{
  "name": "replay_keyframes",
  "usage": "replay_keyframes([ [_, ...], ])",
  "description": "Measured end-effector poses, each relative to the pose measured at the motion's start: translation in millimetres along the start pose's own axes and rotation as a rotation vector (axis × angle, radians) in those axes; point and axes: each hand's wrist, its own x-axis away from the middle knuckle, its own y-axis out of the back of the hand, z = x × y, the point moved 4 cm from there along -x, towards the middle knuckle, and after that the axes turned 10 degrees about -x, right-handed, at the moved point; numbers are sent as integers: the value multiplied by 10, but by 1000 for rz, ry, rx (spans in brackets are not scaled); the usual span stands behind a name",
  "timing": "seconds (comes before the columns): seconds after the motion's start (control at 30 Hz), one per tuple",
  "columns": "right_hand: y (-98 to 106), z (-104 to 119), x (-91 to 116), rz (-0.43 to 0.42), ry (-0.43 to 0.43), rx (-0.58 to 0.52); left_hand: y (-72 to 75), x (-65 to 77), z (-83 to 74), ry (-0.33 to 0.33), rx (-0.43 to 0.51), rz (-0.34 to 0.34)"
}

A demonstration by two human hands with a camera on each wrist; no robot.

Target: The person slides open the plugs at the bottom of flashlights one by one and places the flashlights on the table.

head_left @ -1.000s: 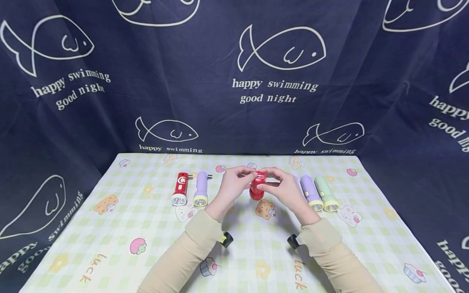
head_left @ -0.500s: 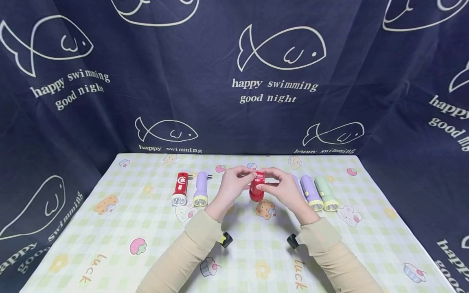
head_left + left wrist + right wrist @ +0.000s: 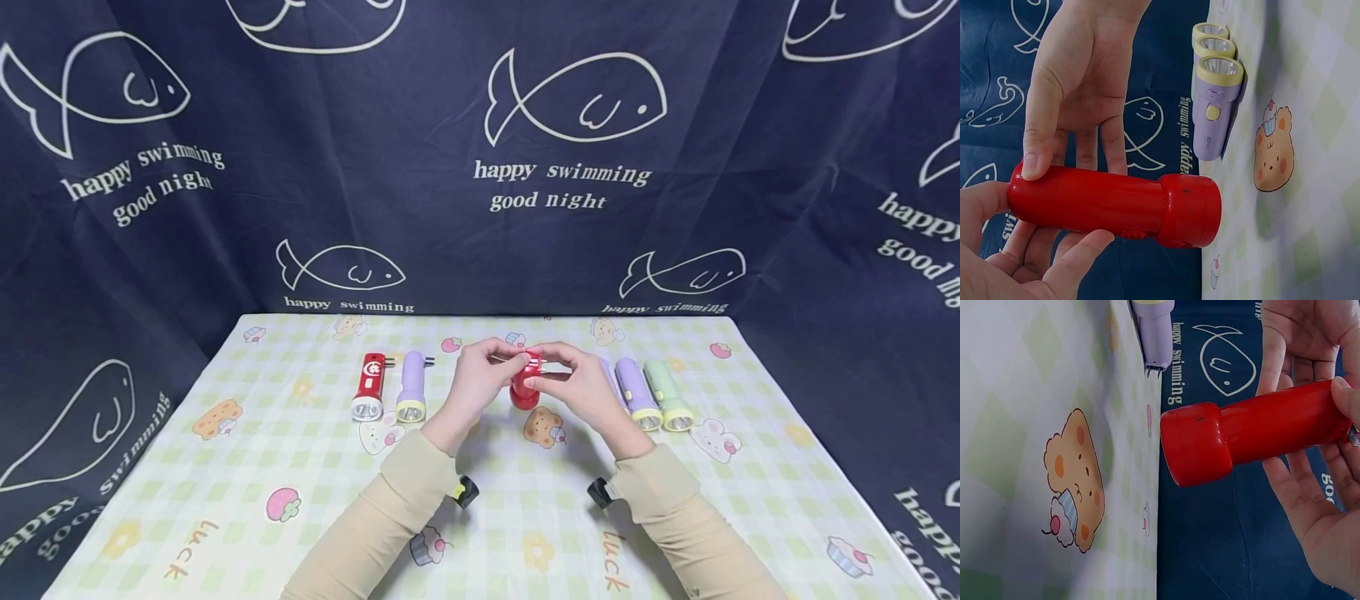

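Above table (image 3: 232, 450), forearms (image 3: 375, 517) converging; left grip (image 3: 478, 379) and right grip (image 3: 583, 382) both pinch red flashlight (image 3: 1104, 200).

Bright head view; dimmer wrist views

A makeshift recording booth is suggested: beyond and to either side of the left hand (image 3: 480, 375) and right hand (image 3: 583, 387), dark blue fish-printed fabric (image 3: 438, 217) is hung like walls; below them, the bench (image 3: 517, 500) is spread with pastel cartoon-print cloth (image 3: 202, 467), and small black wrist cameras (image 3: 467, 492) are worn.
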Motion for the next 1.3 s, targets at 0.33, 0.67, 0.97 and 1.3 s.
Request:
replay_keyframes([
  [0.33,-18,1,0,5,31,12,-17,2,7,-23,-72,-39],
  [0.67,-28,1,-10,27,60,4,-24,4,20,-44,-107,-69],
  [0.97,-64,-43,-25,10,50,17,-2,15,34,-39,-110,-77],
  [1.3,-39,-268,-107,-6,28,-5,36,-14,17,-63,-136,-69],
])
